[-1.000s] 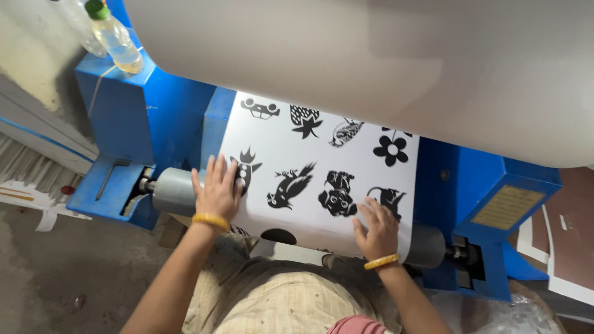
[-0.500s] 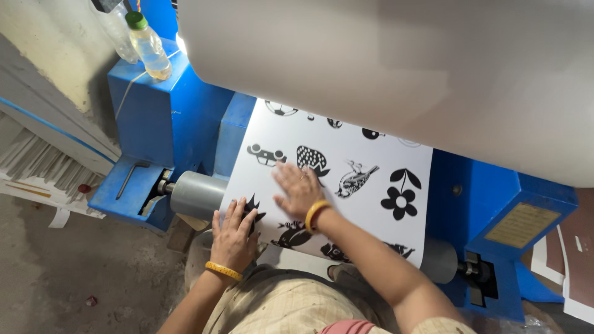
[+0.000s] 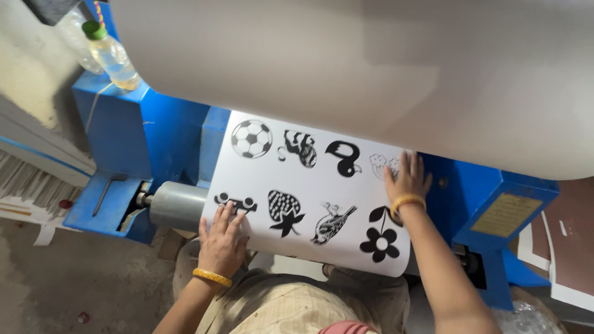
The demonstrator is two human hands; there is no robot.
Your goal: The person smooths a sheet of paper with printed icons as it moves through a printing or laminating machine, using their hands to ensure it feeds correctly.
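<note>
- A white printed sheet (image 3: 309, 192) is seen draped over a grey metal roller (image 3: 178, 206) of a blue machine (image 3: 148, 139); the sheet serves here as the landmark.
- The left hand (image 3: 221, 242) is laid flat on the sheet's lower left corner, its grip spread, the fingers resting just below a small black car-like figure (image 3: 235, 201) (nothing is pinched).
- The right hand (image 3: 406, 179) is pressed flat on the sheet's right edge, its grip likewise spread, with the fingertips reaching under the large pale drum (image 3: 371, 74) that overhangs the sheet from above.
- A yellow bangle (image 3: 211, 276) is worn on the left wrist, below the sheet's bottom edge; another yellow bangle (image 3: 406, 201) is worn on the right wrist, over the sheet's right margin.
- Black figures are printed on the sheet: a football (image 3: 251, 138) at its upper left, a strawberry (image 3: 283, 211) near its middle, a bird (image 3: 332, 222) beside that, and a flower (image 3: 379, 242) at its lower right.
- A plastic bottle (image 3: 111, 55) with a green cap is seen standing on the machine, well up and left of the sheet.
- A dark hex key (image 3: 106, 192) lies on the blue ledge to the left of the sheet, beyond the roller's end.
- A brass-coloured plate (image 3: 506, 213) is fixed to the machine housing right of the sheet.
</note>
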